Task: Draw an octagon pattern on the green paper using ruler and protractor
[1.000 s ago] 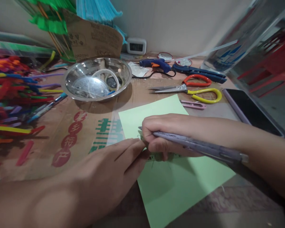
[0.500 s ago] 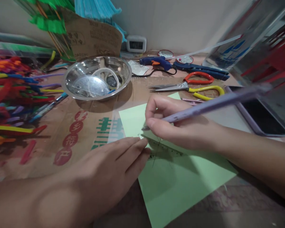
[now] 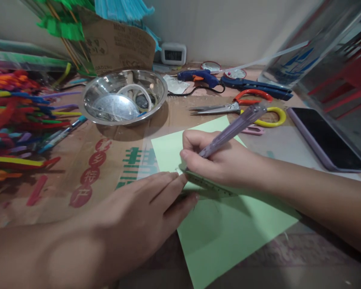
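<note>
1. The work in hand is ruling a line: a clear ruler (image 3: 209, 185) lies across the light green paper sheet (image 3: 225, 228), which rests on the cardboard-covered surface (image 3: 87, 176).
2. The left hand (image 3: 138, 216) lies flat, fingers pressed together, pinning the ruler's left end and the sheet's edge.
3. The right hand (image 3: 216, 162) has its fingers pinching a lilac pen (image 3: 228, 130), whose tip sits at the ruler's left end, by the sheet's left edge.
4. Only faint marks show near the ruler; the sheet looks otherwise blank and uncut, so I judge the marking barely started.
5. Count: one sheet, one ruler, one pen in hand.
6. Nearby: one steel bowl (image 3: 124, 96), one glue gun (image 3: 198, 76), one pair of scissors (image 3: 243, 108), one phone (image 3: 326, 138), and a pile of pipe cleaners (image 3: 12, 112) too many to count.
</note>
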`<state>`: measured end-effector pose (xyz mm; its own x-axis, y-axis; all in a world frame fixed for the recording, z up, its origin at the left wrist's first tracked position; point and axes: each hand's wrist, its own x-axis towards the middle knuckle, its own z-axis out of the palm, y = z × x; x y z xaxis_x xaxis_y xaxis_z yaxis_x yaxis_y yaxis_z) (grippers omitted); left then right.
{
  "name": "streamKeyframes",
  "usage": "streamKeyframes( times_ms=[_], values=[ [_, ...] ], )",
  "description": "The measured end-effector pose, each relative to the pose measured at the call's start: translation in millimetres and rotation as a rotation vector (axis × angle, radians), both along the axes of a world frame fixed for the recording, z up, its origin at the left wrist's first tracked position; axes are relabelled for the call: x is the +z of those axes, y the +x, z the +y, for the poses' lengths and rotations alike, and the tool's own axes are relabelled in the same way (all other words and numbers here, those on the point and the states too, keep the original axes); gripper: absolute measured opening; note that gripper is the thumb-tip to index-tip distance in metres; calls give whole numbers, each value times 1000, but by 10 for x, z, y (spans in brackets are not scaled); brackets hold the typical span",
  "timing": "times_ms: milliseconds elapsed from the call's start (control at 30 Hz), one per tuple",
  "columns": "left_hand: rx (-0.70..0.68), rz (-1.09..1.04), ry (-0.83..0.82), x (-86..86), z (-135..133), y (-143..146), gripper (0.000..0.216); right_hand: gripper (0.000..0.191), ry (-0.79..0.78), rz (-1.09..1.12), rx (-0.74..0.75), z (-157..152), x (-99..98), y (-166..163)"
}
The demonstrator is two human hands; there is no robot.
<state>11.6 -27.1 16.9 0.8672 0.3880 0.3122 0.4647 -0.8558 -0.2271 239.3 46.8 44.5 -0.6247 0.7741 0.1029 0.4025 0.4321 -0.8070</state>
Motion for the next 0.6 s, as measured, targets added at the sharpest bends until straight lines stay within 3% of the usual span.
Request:
streamKeyframes(
  times_ms=[300,600],
  values=[
    [14,-22,-30,32,17,65,62,29,33,-47,33,-6,6,-9],
    [-7,-3,4,41,8,25,56,30,38,-111,45,-5,50,-9]
  ],
)
